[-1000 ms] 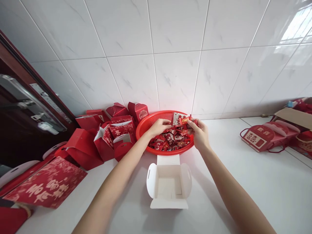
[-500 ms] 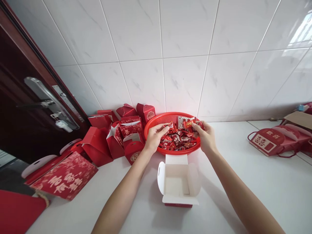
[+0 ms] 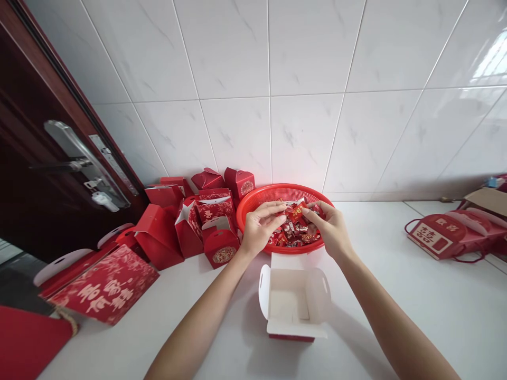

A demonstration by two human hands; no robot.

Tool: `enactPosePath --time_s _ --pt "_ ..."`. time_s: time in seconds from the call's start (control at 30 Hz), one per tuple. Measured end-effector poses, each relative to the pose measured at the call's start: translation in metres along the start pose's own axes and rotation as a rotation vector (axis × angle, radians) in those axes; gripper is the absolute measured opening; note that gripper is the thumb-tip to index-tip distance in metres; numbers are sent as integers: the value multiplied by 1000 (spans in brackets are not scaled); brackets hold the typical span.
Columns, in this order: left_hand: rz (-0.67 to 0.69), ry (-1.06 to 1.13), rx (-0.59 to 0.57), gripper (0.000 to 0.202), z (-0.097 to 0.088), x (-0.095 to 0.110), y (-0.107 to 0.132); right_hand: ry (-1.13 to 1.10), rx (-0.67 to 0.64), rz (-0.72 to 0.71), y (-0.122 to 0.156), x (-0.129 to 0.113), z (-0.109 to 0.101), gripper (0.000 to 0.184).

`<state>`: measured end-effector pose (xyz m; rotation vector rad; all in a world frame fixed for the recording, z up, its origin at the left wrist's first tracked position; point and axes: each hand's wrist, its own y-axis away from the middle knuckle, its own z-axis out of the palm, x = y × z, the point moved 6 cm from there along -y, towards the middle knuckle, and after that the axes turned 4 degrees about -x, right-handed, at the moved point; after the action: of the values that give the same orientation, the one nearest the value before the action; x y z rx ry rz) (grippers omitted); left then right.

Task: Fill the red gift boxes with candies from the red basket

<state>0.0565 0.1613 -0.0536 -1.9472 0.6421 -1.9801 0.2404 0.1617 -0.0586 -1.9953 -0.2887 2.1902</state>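
Observation:
A red plastic basket [image 3: 253, 203] full of small wrapped candies [image 3: 293, 232] stands against the tiled wall. Over its left side, my left hand [image 3: 261, 227] is closed, with a red wrapped candy at its fingertips, mostly hidden by the fingers. From the right, my right hand [image 3: 330, 227] pinches a bright red-orange candy wrapper [image 3: 296, 212] between thumb and fingers. Both hands are close together above the pile. Just in front of the basket sits an open gift box [image 3: 297, 330], white inside and red outside, its flaps spread and its inside bare.
Several red gift boxes [image 3: 158, 237] crowd the left side, by the dark door [image 3: 24, 184] with its metal handle. A patterned red box [image 3: 111, 285] lies nearer me. More red boxes with cord handles [image 3: 439, 232] stand at the far right, beside a cardboard carton [image 3: 487, 198].
My hands have come closer together over the basket, the left moving right and the right moving slightly inward with its candy. The view has shifted slightly.

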Motion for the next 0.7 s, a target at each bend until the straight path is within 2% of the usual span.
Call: enactPosePath --time_s 0.27,0.47,0.7 --pt "76 10 -19 18 4 3 2 -25 -28 7 3 -2 4 45" --pt "-26 45 -5 38 4 -4 3 23 -66 0 5 -6 8 40" --pt "-79 54 9 41 6 -2 4 48 -88 -7 6 -8 10 43"
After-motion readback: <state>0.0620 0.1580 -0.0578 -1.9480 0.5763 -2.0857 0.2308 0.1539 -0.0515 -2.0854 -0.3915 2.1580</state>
